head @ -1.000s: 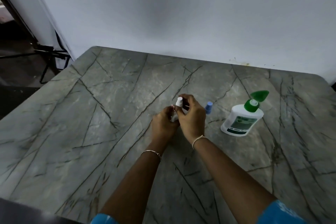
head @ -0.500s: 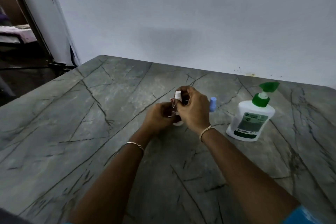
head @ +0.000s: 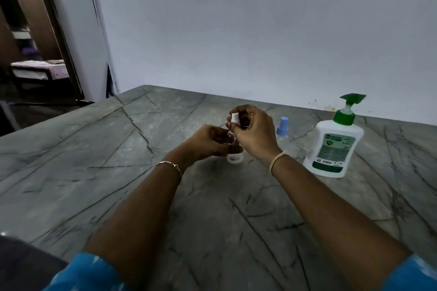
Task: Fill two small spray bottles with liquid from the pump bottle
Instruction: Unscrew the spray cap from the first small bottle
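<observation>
A small clear spray bottle (head: 234,157) stands on the grey marble table (head: 94,172) at the centre. My left hand (head: 208,142) wraps around its body. My right hand (head: 255,130) pinches its white spray head (head: 234,117) at the top. A second small spray bottle with a blue head (head: 282,128) stands just right of my right hand, partly hidden behind it. The white pump bottle with a green pump (head: 333,146) stands upright further right.
A pale wall (head: 260,30) runs right behind the table's far edge. A dark doorway (head: 35,54) opens at the left, beyond the table's left edge. My forearms reach in from the bottom of the view.
The view has tilted up and drawn closer. Both hands stay on the clear spray bottle, my right fingers still at its white head; the other bottles have not moved.
</observation>
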Demonstrator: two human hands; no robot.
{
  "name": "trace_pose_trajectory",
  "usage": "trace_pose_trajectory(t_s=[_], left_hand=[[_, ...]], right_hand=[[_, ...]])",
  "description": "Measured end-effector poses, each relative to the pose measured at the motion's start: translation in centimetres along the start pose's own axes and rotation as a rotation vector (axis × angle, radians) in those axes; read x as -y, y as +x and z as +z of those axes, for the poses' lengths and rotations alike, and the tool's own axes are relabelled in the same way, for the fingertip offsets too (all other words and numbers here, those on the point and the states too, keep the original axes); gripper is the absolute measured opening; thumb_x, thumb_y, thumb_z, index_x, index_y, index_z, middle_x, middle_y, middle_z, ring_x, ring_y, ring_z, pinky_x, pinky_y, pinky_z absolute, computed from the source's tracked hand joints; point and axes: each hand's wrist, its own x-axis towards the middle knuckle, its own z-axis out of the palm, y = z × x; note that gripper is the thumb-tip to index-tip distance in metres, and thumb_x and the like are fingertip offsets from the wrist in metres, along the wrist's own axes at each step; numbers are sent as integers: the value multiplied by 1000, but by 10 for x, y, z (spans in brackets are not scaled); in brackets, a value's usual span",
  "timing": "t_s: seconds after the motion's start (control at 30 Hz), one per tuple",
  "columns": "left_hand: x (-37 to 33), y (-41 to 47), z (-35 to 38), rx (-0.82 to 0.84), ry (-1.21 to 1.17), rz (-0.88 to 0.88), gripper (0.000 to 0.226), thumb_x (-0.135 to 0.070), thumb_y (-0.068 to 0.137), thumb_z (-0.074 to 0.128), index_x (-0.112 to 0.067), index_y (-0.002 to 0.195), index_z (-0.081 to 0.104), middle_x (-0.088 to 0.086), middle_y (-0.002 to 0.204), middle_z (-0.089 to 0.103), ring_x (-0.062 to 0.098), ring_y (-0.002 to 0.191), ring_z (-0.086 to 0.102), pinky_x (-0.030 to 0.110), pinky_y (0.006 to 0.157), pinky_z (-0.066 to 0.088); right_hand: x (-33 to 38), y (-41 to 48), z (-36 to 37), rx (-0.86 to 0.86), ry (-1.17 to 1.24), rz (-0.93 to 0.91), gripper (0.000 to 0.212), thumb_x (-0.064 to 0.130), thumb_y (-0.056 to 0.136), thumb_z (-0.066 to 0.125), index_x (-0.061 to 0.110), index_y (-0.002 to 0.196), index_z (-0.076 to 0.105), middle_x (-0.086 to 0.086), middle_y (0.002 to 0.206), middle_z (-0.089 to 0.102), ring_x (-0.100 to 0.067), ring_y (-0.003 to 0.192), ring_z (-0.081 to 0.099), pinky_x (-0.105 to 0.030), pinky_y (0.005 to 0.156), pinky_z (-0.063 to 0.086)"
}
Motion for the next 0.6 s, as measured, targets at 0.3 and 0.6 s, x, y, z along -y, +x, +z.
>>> trace_pose_trajectory(t_s=[0.3,0.6], left_hand=[[-7,-21,21,-84,203,27,20,-22,73,79,-20,90,69,-3,87,71,11,86,67,40,90,54],[-5,-20,22,-52,211,31,34,-23,77,76,-11,108,69,3,102,72,15,97,67,42,97,50]], right_hand=[[30,-19,12,20,232,225,38,45,103,27,18,81,43,2,68,44,-13,64,43,-37,70,39],[37,-5,17,-48,351,334,59,53,101,26,20,52,34,3,47,32,-13,44,30,-36,57,29]])
